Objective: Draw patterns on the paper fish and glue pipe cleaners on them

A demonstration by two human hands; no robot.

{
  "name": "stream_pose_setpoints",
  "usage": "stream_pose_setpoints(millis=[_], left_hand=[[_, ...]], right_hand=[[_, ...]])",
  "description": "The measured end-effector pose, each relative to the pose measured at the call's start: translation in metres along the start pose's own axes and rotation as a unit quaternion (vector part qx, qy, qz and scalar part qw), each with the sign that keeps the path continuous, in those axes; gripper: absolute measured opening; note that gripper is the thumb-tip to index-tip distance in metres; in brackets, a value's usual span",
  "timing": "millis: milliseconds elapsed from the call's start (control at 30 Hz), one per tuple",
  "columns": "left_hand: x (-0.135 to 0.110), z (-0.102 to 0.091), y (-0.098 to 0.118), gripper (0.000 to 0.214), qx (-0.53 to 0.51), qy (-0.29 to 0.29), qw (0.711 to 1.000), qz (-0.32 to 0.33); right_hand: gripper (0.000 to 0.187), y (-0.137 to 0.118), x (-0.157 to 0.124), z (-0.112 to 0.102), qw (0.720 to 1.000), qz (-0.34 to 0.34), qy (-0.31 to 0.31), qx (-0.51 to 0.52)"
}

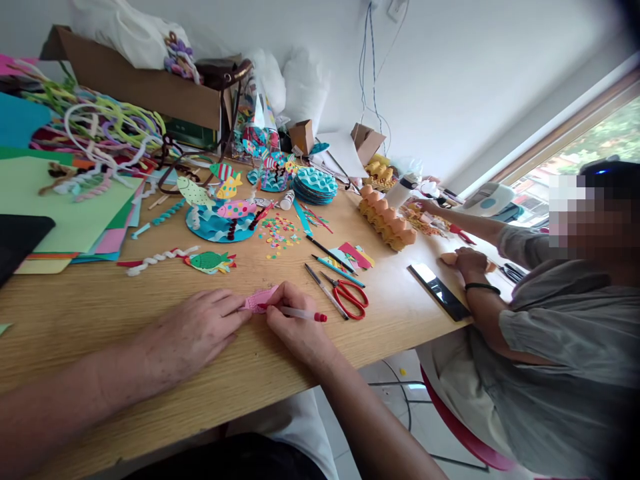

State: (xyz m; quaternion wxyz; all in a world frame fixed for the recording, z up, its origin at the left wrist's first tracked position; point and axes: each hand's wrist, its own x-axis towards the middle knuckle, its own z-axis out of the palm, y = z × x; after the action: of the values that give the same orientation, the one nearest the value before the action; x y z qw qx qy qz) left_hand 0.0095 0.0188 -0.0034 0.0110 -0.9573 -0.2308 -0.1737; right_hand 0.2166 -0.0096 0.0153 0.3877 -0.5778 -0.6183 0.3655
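Observation:
My left hand (200,330) lies flat on the wooden table (90,313), fingertips pressing the edge of a small pink paper piece (261,298). My right hand (294,320) is closed round a red-capped pen (303,313), its tip on the pink piece. Red-handled scissors (350,297) lie just right of that hand, with pencils and a pen (330,263) beside them. A green paper fish (210,261) and a twisted white pipe cleaner (155,259) lie beyond my left hand.
A blue paper disc with paper fish (217,223), confetti dots (277,233), coloured paper sheets (75,213), pipe cleaners (95,130), a cardboard box (140,87) and an egg carton (387,223) crowd the far side. A person in grey (550,320) sits at right, hands near a black ruler (437,290).

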Motion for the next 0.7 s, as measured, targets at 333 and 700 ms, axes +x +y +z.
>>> stream_pose_setpoints(millis=[333, 700], left_hand=[[0.0008, -0.0009, -0.0005, 0.034, -0.001, 0.007, 1.000, 0.004], [0.0018, -0.0029, 0.0004, 0.037, 0.009, 0.006, 1.000, 0.008]], right_hand=[[0.012, -0.0065, -0.0007, -0.0028, 1.000, -0.006, 0.014, -0.025], [0.012, -0.0092, -0.0009, -0.0020, 1.000, 0.004, 0.018, -0.003]])
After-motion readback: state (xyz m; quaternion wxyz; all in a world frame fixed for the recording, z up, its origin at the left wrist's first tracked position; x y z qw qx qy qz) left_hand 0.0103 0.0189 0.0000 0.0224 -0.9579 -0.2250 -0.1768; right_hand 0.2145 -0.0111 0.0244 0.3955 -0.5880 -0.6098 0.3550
